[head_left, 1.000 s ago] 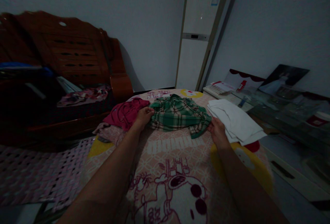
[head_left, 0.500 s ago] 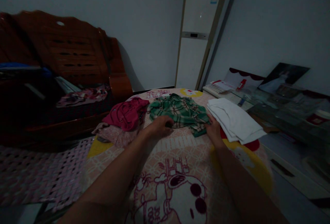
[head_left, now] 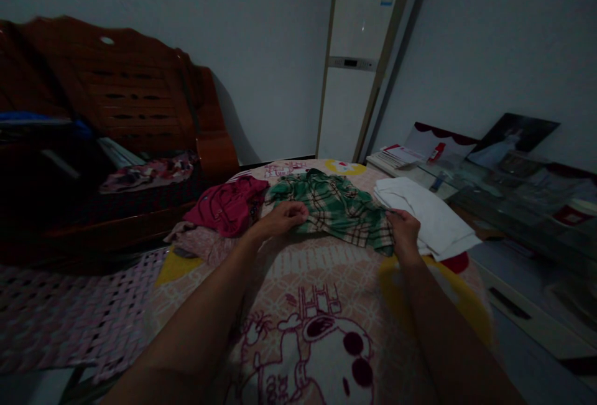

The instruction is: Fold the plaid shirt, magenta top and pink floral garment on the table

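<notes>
A green plaid garment [head_left: 345, 206] lies rumpled across the far half of the cloth-covered table, its near edge stretched between my hands. My left hand [head_left: 282, 217] pinches that edge on the left. At the right end, my right hand [head_left: 405, 229] grips a corner of the garment, close to a folded white cloth [head_left: 426, 215]. Left of the plaid garment rests a crumpled magenta garment [head_left: 228, 206], with a pale pink garment [head_left: 200, 243] partly under it.
The round table has a cartoon-print cover [head_left: 326, 274]. A woven pink chair seat [head_left: 84, 311] and a wooden bench [head_left: 140, 100] stand to the left. To the right is a glass-topped cabinet [head_left: 499, 193] with papers and a photo. A tall white appliance [head_left: 347, 106] stands behind.
My right hand has moved right, pulling the plaid garment's corner outward. My left hand has shifted slightly left and closed on the near edge, which is now straighter.
</notes>
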`<state>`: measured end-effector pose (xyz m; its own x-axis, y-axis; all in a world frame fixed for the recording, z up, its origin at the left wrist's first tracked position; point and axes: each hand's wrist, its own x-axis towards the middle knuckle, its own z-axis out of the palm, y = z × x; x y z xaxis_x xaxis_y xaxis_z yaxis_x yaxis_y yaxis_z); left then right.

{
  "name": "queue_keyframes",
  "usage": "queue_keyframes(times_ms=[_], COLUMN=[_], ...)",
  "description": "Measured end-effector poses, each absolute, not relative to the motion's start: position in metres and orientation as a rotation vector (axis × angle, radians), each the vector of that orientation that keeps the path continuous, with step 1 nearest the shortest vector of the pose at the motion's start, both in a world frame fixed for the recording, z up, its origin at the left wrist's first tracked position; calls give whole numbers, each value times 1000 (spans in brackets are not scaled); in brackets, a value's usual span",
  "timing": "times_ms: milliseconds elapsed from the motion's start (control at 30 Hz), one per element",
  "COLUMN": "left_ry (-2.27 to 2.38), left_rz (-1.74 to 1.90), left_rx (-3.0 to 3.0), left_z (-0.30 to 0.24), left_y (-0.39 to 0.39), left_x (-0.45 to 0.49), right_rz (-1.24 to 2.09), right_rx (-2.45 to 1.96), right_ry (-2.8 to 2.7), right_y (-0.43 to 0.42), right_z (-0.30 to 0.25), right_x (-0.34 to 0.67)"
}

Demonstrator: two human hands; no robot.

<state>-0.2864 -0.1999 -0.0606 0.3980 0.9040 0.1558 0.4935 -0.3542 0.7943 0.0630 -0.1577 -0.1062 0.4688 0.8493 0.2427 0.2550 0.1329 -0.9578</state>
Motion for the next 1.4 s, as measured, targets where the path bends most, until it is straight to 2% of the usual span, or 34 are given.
queue_keyframes(times_ms=[167, 300, 533, 633, 733, 833, 933, 1033, 1167, 1233, 1400], left_ry=[1106, 1050, 1072, 1081, 1025, 967, 1037, 1185, 1306, 1313, 1267], left_rz=[523, 469, 342, 299, 319, 440, 693, 969, 1113, 1176, 1397], left_rx=[1911, 1865, 1777, 1782, 1800, 1769, 1698, 1652, 1643, 1629, 1559], left_z=[-63, -61, -62, -64, -60, -53, -54, -62, -71, -73, -75], left_y=[-200, -204, -204, -203, -206, -210, -208, -199, -190, -189, -189], left_x=[-298, -295, -293, -294, -293, -289, -287, -291, -295, -293, -282], right_rz=[103, -39, 226, 354, 555, 544, 323, 29, -240, -200, 309], right_rx=[-1620, -1743, -1842, -1725, -1585, -1456, -1456, -1550, -1608, -1523, -1199], right_ry=[-1346, -1572, -2190, -2031, -1554, -1068, -834, -894, -1139, -1365, -2149], right_y=[-170, -180, -188, -182, -171, -160, -156, -162, -176, -183, -197], right_z=[-92, -76, -68, -73, -75, -79, -81, -78, -65, -61, -70], right_x=[67, 62, 69, 71, 75, 84, 101, 115, 102, 80, 12])
